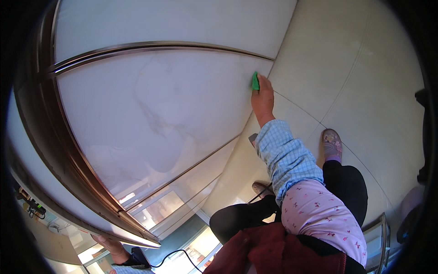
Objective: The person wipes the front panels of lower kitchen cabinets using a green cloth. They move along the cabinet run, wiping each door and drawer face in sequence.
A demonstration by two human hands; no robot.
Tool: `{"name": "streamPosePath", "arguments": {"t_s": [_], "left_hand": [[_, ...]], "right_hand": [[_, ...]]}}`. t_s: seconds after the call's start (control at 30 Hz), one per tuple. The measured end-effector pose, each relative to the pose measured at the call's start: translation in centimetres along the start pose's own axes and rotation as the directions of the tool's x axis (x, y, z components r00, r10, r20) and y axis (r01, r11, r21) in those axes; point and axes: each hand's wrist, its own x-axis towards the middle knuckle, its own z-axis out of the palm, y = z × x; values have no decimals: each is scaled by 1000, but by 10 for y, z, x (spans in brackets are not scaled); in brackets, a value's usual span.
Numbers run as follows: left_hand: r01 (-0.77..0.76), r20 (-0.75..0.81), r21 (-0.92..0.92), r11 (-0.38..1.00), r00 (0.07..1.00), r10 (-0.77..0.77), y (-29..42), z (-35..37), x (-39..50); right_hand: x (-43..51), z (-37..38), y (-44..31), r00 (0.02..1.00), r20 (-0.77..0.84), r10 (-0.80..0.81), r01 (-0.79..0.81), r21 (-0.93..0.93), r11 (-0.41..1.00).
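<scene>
My right hand reaches forward with a small green cleaning pad or cloth between its fingers. The pad is against or very close to the right edge of a white marble-patterned panel, near where it meets the floor. My left hand is at the lower left, touching the edge of a white counter top; its fingers are partly hidden there. A dark device with a black cable sits at my left wrist.
Bronze-coloured metal trim frames the panel, and a metal strip divides it from another white panel. Pale tiles cover the floor around my shoes. A metal-framed object stands at the lower right. The black cable hangs near my lap.
</scene>
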Motion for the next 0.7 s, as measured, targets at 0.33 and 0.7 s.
{"name": "streamPosePath", "arguments": {"t_s": [0.33,0.7], "left_hand": [[11,39,4,1000,999,-11,4,3,6],[107,67,-149,983,993,-98,5,-1,-2]], "right_hand": [[-35,-2,-4,962,55,267,-273,155,950],[8,48,50,881,78,467,-469,2,883]]}}
